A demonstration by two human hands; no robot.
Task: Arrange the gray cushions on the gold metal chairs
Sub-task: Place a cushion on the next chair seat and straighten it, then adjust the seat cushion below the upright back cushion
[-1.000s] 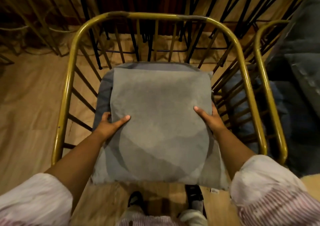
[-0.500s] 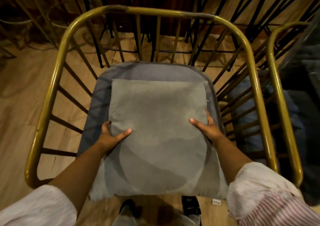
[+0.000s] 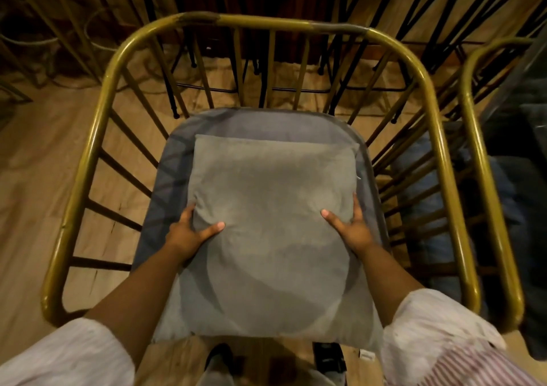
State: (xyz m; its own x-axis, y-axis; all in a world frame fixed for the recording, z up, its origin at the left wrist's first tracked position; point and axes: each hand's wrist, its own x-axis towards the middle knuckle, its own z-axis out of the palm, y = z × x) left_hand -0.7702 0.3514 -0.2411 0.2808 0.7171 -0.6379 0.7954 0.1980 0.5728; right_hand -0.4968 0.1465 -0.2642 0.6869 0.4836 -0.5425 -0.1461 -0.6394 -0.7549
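Observation:
A square gray cushion (image 3: pixel 272 208) lies flat over the blue-gray seat pad (image 3: pixel 260 122) of a gold metal chair (image 3: pixel 266 25) right below me. My left hand (image 3: pixel 189 233) grips the cushion's left edge, thumb on top and fingers tucked under. On the right edge my right hand (image 3: pixel 350 227) holds it the same way. The cushion's near edge overhangs the seat front. A curved shadow falls across its near half.
A second gold chair (image 3: pixel 485 178) stands close on the right with dark blue-gray cushions (image 3: pixel 426 208) on its seat. Black and gold chair legs (image 3: pixel 177 59) crowd the wooden floor behind. My feet (image 3: pixel 325 359) stand at the seat front.
The cushion has slid toward me on the seat, baring more of the seat pad at the back. Both hands kept their grip on its sides as my view closed in on the chair.

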